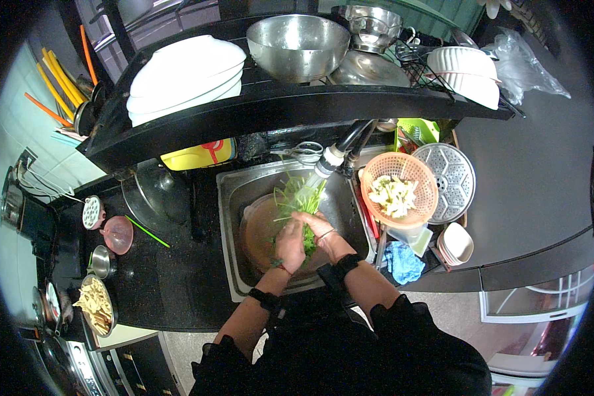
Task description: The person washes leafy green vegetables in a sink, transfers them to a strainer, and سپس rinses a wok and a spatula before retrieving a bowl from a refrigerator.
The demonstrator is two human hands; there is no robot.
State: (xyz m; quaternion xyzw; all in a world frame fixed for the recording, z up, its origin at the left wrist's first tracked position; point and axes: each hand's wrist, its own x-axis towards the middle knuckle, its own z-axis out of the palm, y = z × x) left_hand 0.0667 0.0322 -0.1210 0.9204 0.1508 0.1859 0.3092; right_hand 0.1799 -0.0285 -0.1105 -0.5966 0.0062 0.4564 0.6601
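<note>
A bunch of leafy green herbs (309,198) lies between my two hands, its pale stems towards the faucet head and its leaves towards me. Water runs from the white faucet head (328,162) onto the stems. My left hand (290,245) grips the bunch from the left side. On the right, my right hand (319,228) closes around it, fingers partly hidden. Both hands are above a stainless steel sink (232,267), where an orange-brown basin (257,232) stands beneath them.
An orange colander (430,198) with cut pale vegetables stands right of the sink, beside a perforated steamer plate (463,183) and a blue cloth (405,262). A black dish rack (287,106) spans behind the sink. A bowl of sliced food (96,307) sits at the left.
</note>
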